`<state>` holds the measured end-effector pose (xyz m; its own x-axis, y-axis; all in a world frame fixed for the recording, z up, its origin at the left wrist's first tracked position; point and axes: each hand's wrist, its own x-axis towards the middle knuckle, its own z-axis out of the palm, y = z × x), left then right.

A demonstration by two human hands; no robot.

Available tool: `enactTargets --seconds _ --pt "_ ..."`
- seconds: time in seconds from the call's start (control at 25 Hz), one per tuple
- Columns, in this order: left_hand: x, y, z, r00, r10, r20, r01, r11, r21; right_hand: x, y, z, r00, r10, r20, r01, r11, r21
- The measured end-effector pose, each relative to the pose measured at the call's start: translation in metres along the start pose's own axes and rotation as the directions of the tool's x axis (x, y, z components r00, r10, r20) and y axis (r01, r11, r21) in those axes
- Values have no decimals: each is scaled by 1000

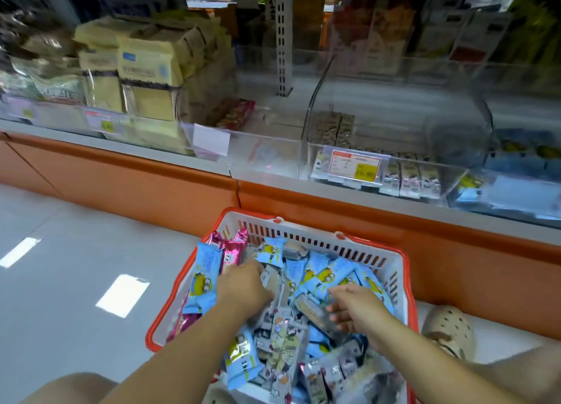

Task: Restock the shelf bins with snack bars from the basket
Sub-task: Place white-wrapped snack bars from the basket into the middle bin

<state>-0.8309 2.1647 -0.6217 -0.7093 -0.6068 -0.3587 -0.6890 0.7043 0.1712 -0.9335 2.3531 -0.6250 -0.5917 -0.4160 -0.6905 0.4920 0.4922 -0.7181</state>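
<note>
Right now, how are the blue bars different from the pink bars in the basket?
The blue bars are light blue with a yellow cartoon figure; the pink bars are shiny pink. There are many blue bars, spread across the basket, but only a few pink bars, mostly along its left side. Both are small wrapped snacks lying loose in the pile.

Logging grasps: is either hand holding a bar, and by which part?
Right hand pinches a pale bar by its near end; left hand digs among bars, fingers buried: cannot tell.
</note>
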Motion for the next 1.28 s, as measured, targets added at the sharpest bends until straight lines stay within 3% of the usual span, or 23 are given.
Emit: enactTargets --seconds 0.08,0.16,0.28,0.32,0.4,0.52,0.64,0.84,0.96,1.04,1.12,1.2,1.28 --pt "-1 2 -8 992 37 120 20 897 -441 -1 0 4 998 -4 69 3 1000 8" --pt "-9 10 -17 965 111 238 118 629 -769 -5 -4 7 982 -20 190 14 999 29" --pt "-19 17 -25 939 202 279 192 366 -911 -12 -11 13 908 -56 414 -31 980 199" --pt "-21 16 -26 936 216 276 205 300 -932 -15 -13 15 901 -82 426 -22 972 232" --pt "-22 13 -28 926 257 276 226 208 -952 -19 -13 19 936 -158 313 102 977 188" --pt "-22 15 -29 931 269 246 191 216 -958 -25 -11 19 956 -260 135 259 966 27" --pt "-22 20 -31 950 208 235 194 199 -961 -30 -8 13 947 -314 71 321 936 -143" --pt "-24 25 -37 947 185 264 233 173 -957 -36 -7 10 929 -358 89 366 927 -83" --pt "-32 34 -48 947 231 222 173 214 -961 -43 -18 6 924 -373 81 377 926 -32" --pt "-35 42 -70 954 290 79 -6 281 -960 -53 -41 1 895 -441 64 441 897 2" --pt "-33 46 -103 926 314 -209 -315 340 -886 -66 -84 -10 813 -581 35 579 813 63" --pt "-28 48 -138 822 292 -488 -569 437 -697 -71 -141 -32 694 -719 -28 718 689 103" --pt "-22 52 -159 714 291 -636 -657 594 -465 -61 -199 -58 618 -774 -133 781 625 -7"
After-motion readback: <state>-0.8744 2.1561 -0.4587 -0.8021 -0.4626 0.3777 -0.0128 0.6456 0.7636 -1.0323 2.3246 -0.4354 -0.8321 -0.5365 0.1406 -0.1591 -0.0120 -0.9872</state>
